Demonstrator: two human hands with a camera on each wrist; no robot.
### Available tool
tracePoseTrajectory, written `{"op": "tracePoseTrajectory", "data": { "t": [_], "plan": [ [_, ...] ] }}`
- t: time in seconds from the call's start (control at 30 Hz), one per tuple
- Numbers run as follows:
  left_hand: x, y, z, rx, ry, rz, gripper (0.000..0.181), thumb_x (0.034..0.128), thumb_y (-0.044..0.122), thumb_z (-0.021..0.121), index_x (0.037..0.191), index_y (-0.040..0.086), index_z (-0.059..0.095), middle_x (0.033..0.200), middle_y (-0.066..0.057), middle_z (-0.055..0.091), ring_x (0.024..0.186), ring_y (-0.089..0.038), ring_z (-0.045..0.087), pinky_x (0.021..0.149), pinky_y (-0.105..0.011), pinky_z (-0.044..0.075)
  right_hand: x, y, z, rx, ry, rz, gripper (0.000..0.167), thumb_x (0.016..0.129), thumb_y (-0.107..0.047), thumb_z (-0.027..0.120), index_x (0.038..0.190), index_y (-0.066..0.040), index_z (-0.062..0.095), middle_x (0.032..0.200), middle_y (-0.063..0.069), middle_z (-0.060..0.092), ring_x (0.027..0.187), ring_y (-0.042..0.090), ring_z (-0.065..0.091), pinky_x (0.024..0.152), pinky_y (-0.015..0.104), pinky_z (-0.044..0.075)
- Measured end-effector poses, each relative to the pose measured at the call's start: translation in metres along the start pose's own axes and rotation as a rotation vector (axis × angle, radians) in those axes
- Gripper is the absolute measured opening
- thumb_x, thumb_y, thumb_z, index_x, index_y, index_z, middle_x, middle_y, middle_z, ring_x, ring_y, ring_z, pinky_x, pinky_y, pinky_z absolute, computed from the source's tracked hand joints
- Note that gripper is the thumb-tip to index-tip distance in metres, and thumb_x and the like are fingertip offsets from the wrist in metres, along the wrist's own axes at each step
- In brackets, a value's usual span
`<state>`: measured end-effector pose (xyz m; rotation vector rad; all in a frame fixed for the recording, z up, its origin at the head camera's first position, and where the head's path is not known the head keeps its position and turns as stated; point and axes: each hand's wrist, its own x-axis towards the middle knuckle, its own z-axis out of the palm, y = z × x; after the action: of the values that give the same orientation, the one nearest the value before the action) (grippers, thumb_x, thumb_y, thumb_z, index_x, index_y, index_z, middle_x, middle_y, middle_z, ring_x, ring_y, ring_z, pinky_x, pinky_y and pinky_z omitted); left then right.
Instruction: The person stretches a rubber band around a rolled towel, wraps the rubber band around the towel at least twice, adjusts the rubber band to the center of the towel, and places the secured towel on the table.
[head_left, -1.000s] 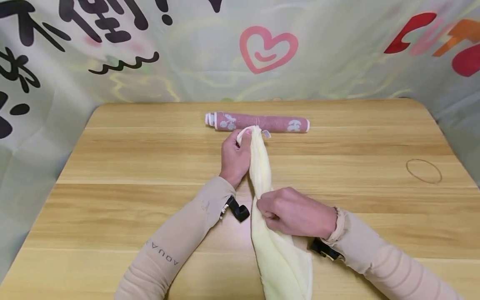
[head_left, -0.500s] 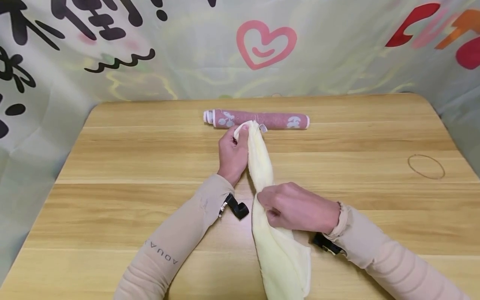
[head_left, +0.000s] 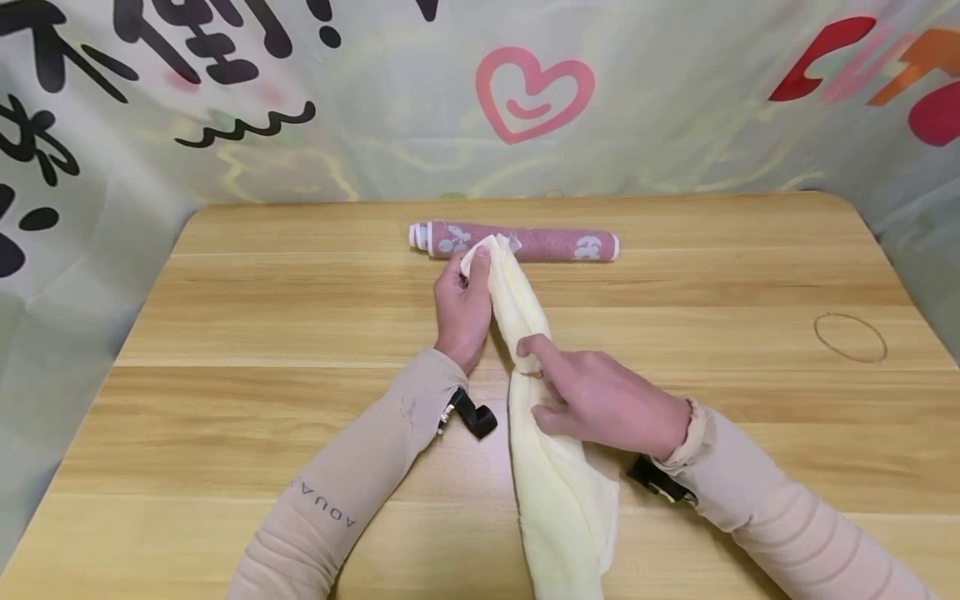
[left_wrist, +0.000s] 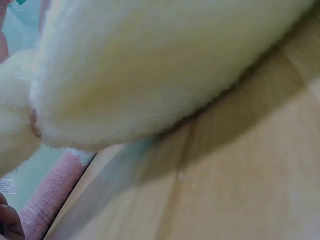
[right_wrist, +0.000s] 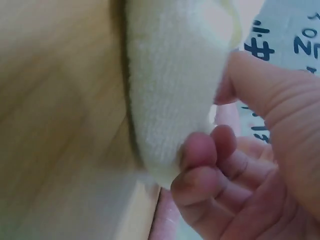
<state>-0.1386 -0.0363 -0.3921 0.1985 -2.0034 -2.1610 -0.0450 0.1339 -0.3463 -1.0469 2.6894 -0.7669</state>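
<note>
A pale yellow towel (head_left: 558, 500), gathered lengthwise into a long strip, runs from the table's middle toward the near edge. Its far end is pinched by my left hand (head_left: 462, 312), the thumb lying on top. About halfway along, my right hand (head_left: 611, 400) holds the towel with index finger and thumb spread apart; a bit of finger shows at a fold. In the right wrist view, curled fingers (right_wrist: 200, 152) touch the towel's edge. The towel fills much of the left wrist view, so most of the left hand is hidden there.
Behind the towel's far end lies a rolled pink-purple towel (head_left: 555, 245) with a pale pattern and white edges. A thin tan rubber band (head_left: 850, 337) lies on the wooden table (head_left: 262, 317) at right. A printed fabric backdrop (head_left: 420, 125) stands along the back.
My right hand has slid a little farther up the towel, and its index finger and thumb have spread from a tighter grip. The towel's far end has shifted slightly away and left.
</note>
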Motion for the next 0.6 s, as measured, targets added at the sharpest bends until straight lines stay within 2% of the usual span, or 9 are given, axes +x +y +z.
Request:
{"op": "tracePoseTrajectory", "data": {
  "t": [0.17,0.3,0.43,0.6],
  "plan": [
    [-0.001,0.001,0.000,-0.057,-0.004,-0.011,0.029,0.1070,0.023,0.056,0.118,-0.001,0.069,0.088,0.003,0.062,0.078,-0.006,0.058,0.070,-0.018,0.052,0.002,0.006,0.000,0.088,0.071,0.090,0.046,0.089,-0.023,0.079,0.113,-0.010,0.042,0.066,-0.009,0.047,0.056,-0.002,0.041,0.056,0.017,0.044],
    [0.000,0.002,0.001,-0.126,-0.024,-0.033,0.029,0.1074,0.021,0.055,0.124,0.000,0.065,0.106,-0.009,0.069,0.088,-0.008,0.064,0.080,-0.021,0.059,0.003,0.010,0.001,0.151,0.114,0.223,0.047,0.090,-0.031,0.081,0.105,-0.012,0.041,0.067,-0.007,0.050,0.056,0.001,0.045,0.055,0.018,0.042],
    [0.001,0.002,0.001,-0.173,-0.037,-0.057,0.029,0.1076,0.021,0.055,0.128,0.003,0.063,0.120,-0.018,0.070,0.094,-0.009,0.067,0.087,-0.025,0.062,0.004,0.015,0.002,0.191,0.090,0.293,0.046,0.089,-0.036,0.081,0.107,-0.013,0.046,0.070,-0.005,0.053,0.061,0.006,0.048,0.057,0.020,0.041],
    [0.001,0.002,0.000,-0.189,-0.056,-0.068,0.030,0.1078,0.024,0.055,0.130,0.006,0.063,0.118,-0.016,0.071,0.092,-0.009,0.069,0.085,-0.028,0.063,0.004,0.019,0.002,0.212,0.034,0.308,0.040,0.088,-0.040,0.082,0.105,-0.014,0.057,0.080,-0.001,0.055,0.071,0.011,0.050,0.062,0.022,0.042]
  ]
}}
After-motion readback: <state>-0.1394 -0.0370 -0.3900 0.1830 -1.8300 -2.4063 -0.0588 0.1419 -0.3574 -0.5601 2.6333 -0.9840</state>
